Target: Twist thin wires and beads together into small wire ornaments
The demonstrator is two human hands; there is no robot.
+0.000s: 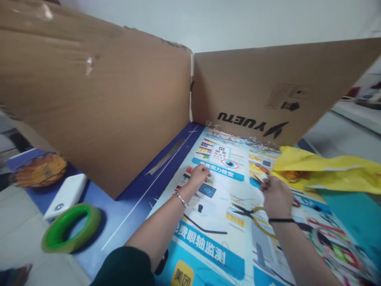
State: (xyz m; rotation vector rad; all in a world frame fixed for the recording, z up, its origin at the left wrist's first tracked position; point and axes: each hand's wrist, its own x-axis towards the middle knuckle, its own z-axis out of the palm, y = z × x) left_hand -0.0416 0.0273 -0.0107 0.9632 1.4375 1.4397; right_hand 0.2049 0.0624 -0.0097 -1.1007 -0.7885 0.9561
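My left hand (199, 177) is closed, fingertips pressed together, low over the printed poster (220, 198); anything pinched in it is too small to make out. My right hand (276, 195) is closed too, near the yellow bag. A thin dark pointed thing (257, 179) shows at its fingertips, its kind unclear. Scissors with yellow handles (262, 228) lie on the poster just below and left of that hand, blades parted and pointing left. Thin pale strands (238, 198) seem to lie between the two hands.
Cardboard walls (143, 91) stand at the left and back. A yellow bag (330, 169) lies at right, above cords and a clear round container (339, 246). To the left are a green-cored tape roll (49, 242), a white power bank (67, 194) and an orange bundle (41, 170).
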